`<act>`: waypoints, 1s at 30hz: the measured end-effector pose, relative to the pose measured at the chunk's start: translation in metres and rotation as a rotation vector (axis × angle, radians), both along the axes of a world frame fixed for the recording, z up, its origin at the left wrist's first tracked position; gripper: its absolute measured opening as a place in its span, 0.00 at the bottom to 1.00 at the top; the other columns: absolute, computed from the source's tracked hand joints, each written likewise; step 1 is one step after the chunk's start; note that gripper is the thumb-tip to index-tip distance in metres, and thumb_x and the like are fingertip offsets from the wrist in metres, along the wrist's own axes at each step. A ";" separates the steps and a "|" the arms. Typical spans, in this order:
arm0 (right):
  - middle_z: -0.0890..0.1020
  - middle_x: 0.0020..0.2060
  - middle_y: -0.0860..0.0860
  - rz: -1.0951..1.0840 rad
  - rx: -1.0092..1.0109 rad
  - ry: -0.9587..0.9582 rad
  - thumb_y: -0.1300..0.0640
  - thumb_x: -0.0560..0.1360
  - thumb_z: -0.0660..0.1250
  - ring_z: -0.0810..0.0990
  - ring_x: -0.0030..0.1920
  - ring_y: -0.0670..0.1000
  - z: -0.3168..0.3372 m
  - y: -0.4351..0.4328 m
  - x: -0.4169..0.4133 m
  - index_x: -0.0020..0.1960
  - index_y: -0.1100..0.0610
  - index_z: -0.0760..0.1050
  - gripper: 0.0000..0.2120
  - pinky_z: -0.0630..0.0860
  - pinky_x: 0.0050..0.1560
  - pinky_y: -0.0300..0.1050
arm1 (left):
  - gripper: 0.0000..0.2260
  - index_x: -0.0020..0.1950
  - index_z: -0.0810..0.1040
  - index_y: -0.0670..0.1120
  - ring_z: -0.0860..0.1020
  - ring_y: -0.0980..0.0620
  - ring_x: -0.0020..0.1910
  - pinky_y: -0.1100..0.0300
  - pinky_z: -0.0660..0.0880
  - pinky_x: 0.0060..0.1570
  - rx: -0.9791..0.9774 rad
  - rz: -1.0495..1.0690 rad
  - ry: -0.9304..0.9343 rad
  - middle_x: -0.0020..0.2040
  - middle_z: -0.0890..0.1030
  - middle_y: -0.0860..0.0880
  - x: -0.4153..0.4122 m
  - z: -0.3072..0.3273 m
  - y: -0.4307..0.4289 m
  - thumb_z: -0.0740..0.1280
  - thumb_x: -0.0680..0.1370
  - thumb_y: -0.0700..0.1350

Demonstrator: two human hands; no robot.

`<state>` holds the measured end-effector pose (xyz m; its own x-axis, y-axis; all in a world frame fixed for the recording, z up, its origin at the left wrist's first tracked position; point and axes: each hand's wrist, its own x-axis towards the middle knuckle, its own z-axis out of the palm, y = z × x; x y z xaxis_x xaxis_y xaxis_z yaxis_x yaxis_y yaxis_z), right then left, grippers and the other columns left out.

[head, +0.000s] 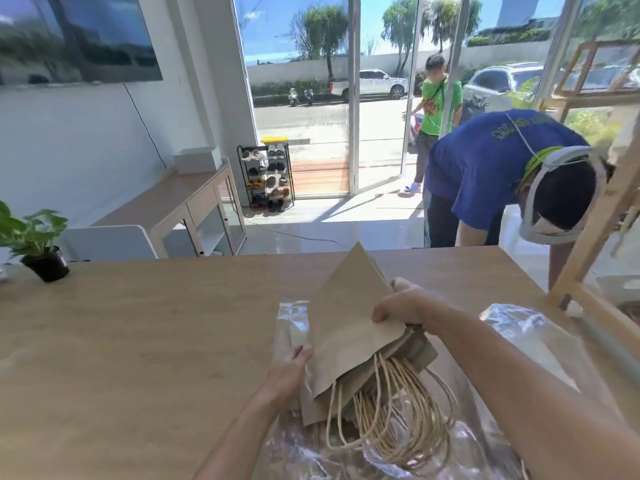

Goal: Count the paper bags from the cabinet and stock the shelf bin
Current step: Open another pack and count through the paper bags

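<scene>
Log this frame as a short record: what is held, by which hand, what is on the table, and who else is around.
held: bags, a brown stack, top one lifted at an angle
left hand: grips the stack's left edge
right hand: grips the top bags' right edge
handles: twine loops, toward the camera
wrap: clear plastic, under and around the stack
table: wooden; potted plant at far left
others: person in blue bent over beyond the table
</scene>
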<state>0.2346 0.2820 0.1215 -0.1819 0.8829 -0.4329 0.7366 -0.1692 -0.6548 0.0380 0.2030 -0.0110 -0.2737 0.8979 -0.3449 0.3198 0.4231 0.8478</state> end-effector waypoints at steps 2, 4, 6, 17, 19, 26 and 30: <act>0.75 0.57 0.56 0.023 0.006 -0.085 0.54 0.69 0.71 0.79 0.54 0.57 0.005 -0.003 -0.006 0.68 0.59 0.63 0.31 0.80 0.49 0.50 | 0.20 0.74 0.67 0.44 0.70 0.51 0.67 0.64 0.62 0.58 0.045 -0.050 0.059 0.71 0.71 0.48 0.008 -0.002 -0.001 0.55 0.83 0.50; 0.72 0.62 0.57 0.038 0.033 -0.167 0.52 0.70 0.71 0.77 0.58 0.57 0.010 -0.004 -0.012 0.72 0.62 0.57 0.37 0.77 0.42 0.46 | 0.20 0.74 0.65 0.47 0.66 0.53 0.71 0.68 0.57 0.57 0.091 -0.093 0.059 0.72 0.69 0.51 0.009 -0.005 0.000 0.53 0.84 0.51; 0.70 0.64 0.56 0.070 0.075 -0.240 0.50 0.71 0.70 0.75 0.60 0.55 0.014 -0.007 -0.019 0.74 0.63 0.53 0.40 0.73 0.37 0.42 | 0.17 0.68 0.69 0.52 0.68 0.56 0.67 0.67 0.62 0.58 0.097 -0.099 -0.065 0.68 0.71 0.55 0.006 -0.004 0.005 0.51 0.83 0.55; 0.75 0.63 0.54 0.001 0.132 -0.067 0.41 0.68 0.64 0.75 0.62 0.56 -0.003 -0.013 -0.049 0.69 0.56 0.64 0.34 0.74 0.61 0.51 | 0.35 0.66 0.76 0.61 0.70 0.56 0.69 0.46 0.59 0.74 0.215 -0.068 -0.275 0.67 0.76 0.57 -0.002 0.039 0.040 0.57 0.66 0.78; 0.75 0.65 0.56 -0.024 0.133 -0.058 0.39 0.65 0.63 0.74 0.64 0.57 -0.009 -0.014 -0.053 0.72 0.56 0.61 0.40 0.71 0.64 0.53 | 0.34 0.65 0.75 0.62 0.74 0.55 0.65 0.45 0.63 0.71 0.132 -0.104 -0.256 0.63 0.79 0.58 0.006 0.029 0.036 0.54 0.67 0.78; 0.68 0.72 0.56 -0.124 0.140 0.156 0.20 0.60 0.49 0.62 0.74 0.58 -0.022 -0.014 -0.046 0.73 0.47 0.61 0.49 0.61 0.71 0.59 | 0.32 0.68 0.72 0.64 0.67 0.56 0.69 0.47 0.57 0.74 0.070 -0.091 -0.154 0.67 0.74 0.61 0.015 0.018 0.023 0.47 0.72 0.76; 0.80 0.53 0.51 -0.173 0.174 0.298 0.27 0.67 0.48 0.76 0.58 0.54 -0.030 -0.020 -0.052 0.54 0.43 0.74 0.29 0.71 0.62 0.57 | 0.34 0.64 0.76 0.57 0.72 0.47 0.66 0.41 0.65 0.69 0.071 0.033 -0.216 0.63 0.75 0.53 0.000 0.003 0.027 0.56 0.67 0.76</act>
<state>0.1821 0.2621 0.0912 -0.1193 0.9671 -0.2248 0.4801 -0.1420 -0.8656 0.0385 0.2301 -0.0077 -0.2305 0.9138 -0.3345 0.1149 0.3670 0.9231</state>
